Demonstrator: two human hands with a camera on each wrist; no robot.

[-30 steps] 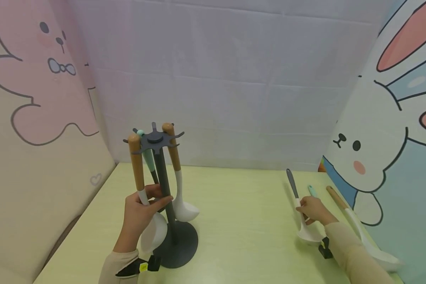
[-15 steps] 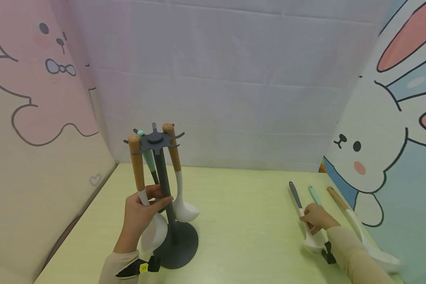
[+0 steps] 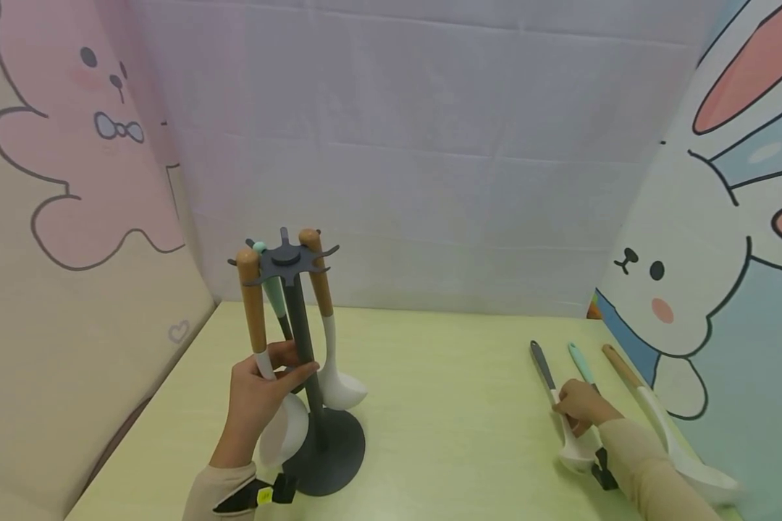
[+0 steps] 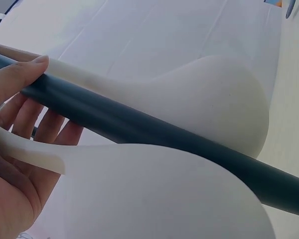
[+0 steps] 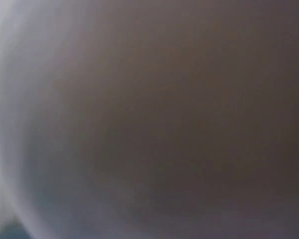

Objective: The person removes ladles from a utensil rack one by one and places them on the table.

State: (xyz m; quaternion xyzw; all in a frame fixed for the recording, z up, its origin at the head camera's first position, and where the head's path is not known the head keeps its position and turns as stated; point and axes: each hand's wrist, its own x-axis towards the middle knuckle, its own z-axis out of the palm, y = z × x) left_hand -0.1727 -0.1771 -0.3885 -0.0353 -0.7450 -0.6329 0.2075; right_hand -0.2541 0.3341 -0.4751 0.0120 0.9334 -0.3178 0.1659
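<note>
My left hand [image 3: 254, 396] holds the dark post of a utensil rack [image 3: 297, 318], thumb on one side and fingers on the other. A wooden-handled white ladle [image 3: 285, 433] hangs at that hand. Behind the post hangs another white ladle with a wooden handle [image 3: 321, 286], and a mint-handled utensil [image 3: 274, 293] whose lower end is hidden. On the right, my right hand [image 3: 583, 404] pinches the white shaft of a grey-handled ladle [image 3: 543, 365], low at the table. The right wrist view is a close blur.
Right of that hand lie a mint-handled utensil [image 3: 581, 360], partly covered by the arm, and a long wooden-handled white ladle [image 3: 658, 412] along the table's right edge. Printed cloth walls border the pale table [image 3: 443, 405] at the back and sides.
My right hand and the grey-handled ladle have moved slightly right and nearer to me, down in the head view. The left hand and the rack stay put.
</note>
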